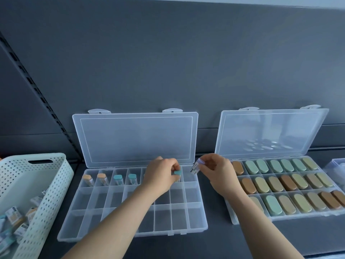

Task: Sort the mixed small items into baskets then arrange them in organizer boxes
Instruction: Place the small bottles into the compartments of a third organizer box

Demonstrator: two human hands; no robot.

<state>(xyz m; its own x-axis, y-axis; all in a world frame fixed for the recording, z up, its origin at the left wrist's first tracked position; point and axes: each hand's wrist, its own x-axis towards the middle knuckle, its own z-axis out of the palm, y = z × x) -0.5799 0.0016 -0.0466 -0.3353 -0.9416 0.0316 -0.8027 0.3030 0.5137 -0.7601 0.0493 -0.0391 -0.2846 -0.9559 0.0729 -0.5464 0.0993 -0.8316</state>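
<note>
A clear organizer box lies open in the middle, its lid leaning on the back wall. Its top row holds two orange-capped vials and two teal-capped vials. My left hand pinches a teal-capped vial over a top-row cell near the right end. My right hand holds a lilac-capped vial just past the box's top right corner. A second open organizer box on the right is filled with several oval tins in green, tan and brown.
A pale green perforated basket at the left edge holds several loose labelled vials. Another clear container shows at the far right edge. A dark grey wall with a slotted rail stands behind the shelf.
</note>
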